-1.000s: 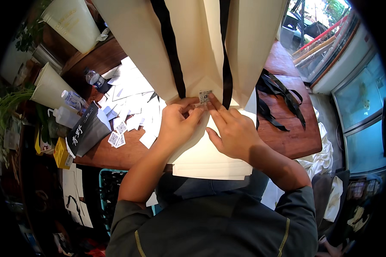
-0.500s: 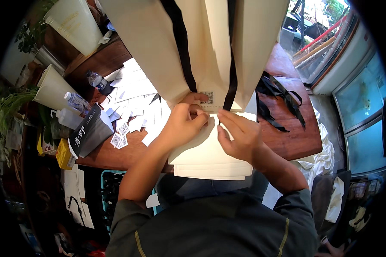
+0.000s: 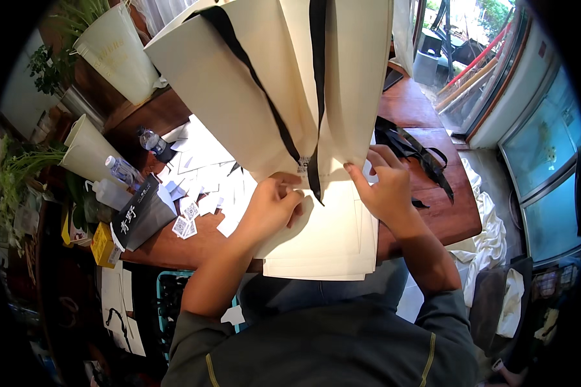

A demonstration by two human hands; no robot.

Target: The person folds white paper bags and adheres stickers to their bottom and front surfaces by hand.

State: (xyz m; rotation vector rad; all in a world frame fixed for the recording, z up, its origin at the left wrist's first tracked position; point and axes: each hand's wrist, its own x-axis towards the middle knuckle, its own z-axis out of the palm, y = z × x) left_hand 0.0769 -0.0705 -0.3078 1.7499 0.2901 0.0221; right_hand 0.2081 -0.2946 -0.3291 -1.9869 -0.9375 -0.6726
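A large cream paper bag (image 3: pixel 352 97) stands tilted in front of me, its open end away from me. Two black ribbons (image 3: pixel 317 71) run down its face, and one loose end hangs past the near edge. My left hand (image 3: pixel 274 209) is curled at the bag's near left edge, index finger and thumb by a printed square code partly hidden by ribbon. At the near right corner, my right hand (image 3: pixel 388 190) pinches the bag, thumb on the face and fingers round the side. Beneath lies a stack of flat cream paper pieces (image 3: pixel 319 258), overhanging the table edge.
White cards and slips (image 3: pixel 200 155) are scattered left on the wooden table (image 3: pixel 442 213), near bottles (image 3: pixel 124 171), a dark box (image 3: pixel 145 216) and a yellow box (image 3: pixel 103 245). Loose black ribbons (image 3: pixel 423 155) lie right. A teal crate (image 3: pixel 168 284) stands below left; white cloth (image 3: pixel 487 226) hangs right.
The bag has shifted left and tilted. My right hand has let go of the ribbon and moved right to the bag's corner. The ribbon's end now hangs loose.
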